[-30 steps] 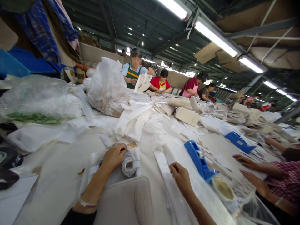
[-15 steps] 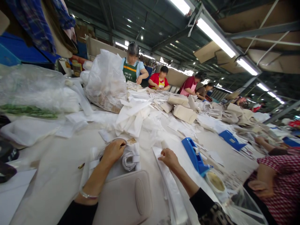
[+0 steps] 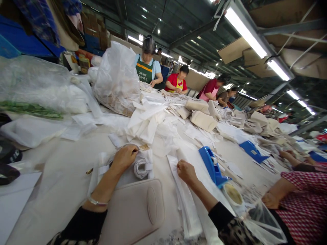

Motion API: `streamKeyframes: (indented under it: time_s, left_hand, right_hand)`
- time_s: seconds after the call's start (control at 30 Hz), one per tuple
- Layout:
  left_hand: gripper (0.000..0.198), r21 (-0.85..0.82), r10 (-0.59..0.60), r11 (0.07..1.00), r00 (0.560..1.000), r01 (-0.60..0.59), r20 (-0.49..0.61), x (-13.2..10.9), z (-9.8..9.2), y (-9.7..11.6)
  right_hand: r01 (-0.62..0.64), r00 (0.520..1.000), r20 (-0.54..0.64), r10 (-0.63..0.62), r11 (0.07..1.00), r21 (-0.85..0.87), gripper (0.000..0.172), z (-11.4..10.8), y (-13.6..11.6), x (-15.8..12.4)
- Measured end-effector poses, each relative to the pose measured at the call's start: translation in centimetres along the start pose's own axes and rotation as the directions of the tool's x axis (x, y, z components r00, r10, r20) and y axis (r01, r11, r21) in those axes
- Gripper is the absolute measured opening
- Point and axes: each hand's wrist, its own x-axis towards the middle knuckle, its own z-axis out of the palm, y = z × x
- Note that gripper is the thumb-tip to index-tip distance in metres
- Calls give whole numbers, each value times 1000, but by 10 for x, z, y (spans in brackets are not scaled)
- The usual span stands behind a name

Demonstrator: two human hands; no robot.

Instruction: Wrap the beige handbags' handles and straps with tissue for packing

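- White strips point(image 3: 187, 211) lie under the right hand point(image 3: 187, 173), trailing toward the wearer; its fingers are curled, though whether they pinch a strip cannot be told.
- The strips look light, limp and perhaps slippery, likely easiest lifted by a free edge.
- The left hand point(image 3: 125, 158) bends, fingertips drawn together; what they grasp, if anything, is hidden.
- Just right of that hand sits a rolled strap point(image 3: 140, 169), seemingly soft; nearer the wearer, a beige bag point(image 3: 133, 207), probably padded, best held by its edges.
- Right of the right hand: a blue dispenser point(image 3: 213, 168), then a tub point(image 3: 227, 199) of pale paste point(image 3: 233, 194).
- Far left of both hands, a clear sack point(image 3: 46, 85) holds greens point(image 3: 30, 109).
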Motion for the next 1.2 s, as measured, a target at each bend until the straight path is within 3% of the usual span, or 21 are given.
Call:
streamKeyframes:
  time_s: [0.17, 0.27, 0.43, 0.53, 0.63, 0.77, 0.83, 0.87, 0.93, 0.97, 1.0, 1.07, 1.2]
  left_hand:
    - [22, 7, -7, 1000, 1000, 7, -3, -1, 0, 0]
    - [22, -1, -21, 1000, 1000, 21, -7, -2, 0, 2]
    - [20, -9, -22, 1000, 1000, 22, -13, -2, 1, 1]
    - [20, -17, -21, 1000, 1000, 21, -17, -3, 2, 1]
    - [20, -24, -28, 999, 999, 28, -22, -3, 2, 1]
    - [20, -26, -35, 999, 999, 35, -24, -3, 2, 1]
    - [20, -23, -34, 999, 999, 34, -22, -3, 1, 1]
    - [20, -22, -32, 999, 999, 32, -21, -3, 1, 1]
    - [21, -18, -24, 1000, 1000, 24, -18, -3, 1, 1]
    - [21, -17, -22, 1000, 1000, 21, -17, -3, 0, 2]
    - [21, -15, -21, 1000, 1000, 21, -16, -3, 0, 2]
    - [21, -15, -25, 1000, 1000, 25, -15, -3, -1, 3]
    - [21, -26, -33, 999, 999, 32, -14, -4, -4, 5]
  right_hand:
    - [-72, 994, -70, 87, 979, 193, 8, -11, 5, 1]
    - [-129, 978, -97, 182, 905, 405, 8, -19, 7, 5]
    - [-187, 961, -7, 277, 669, 719, 24, -29, 4, -1]
    - [-225, 951, 110, 289, 406, 886, 40, -37, 8, -25]
    - [-307, 916, 246, 318, 157, 939, 46, -44, 21, -60]
    - [-386, 884, 347, 313, 69, 920, 40, -52, 34, -97]
    - [-365, 916, 330, 230, 130, 922, 44, -53, 32, -106]
    - [-302, 948, 267, 174, 221, 927, 46, -52, 28, -109]
    - [-66, 998, 69, 12, 490, 869, 46, -44, 19, -111]
    - [78, 996, -28, -89, 622, 779, 44, -38, 15, -112]
    - [210, 976, -95, -196, 724, 657, 42, -31, 10, -112]
    - [403, 915, -150, -375, 824, 399, 35, -17, 3, -114]
    - [571, 804, -224, -551, 820, 32, 21, -11, -8, -115]
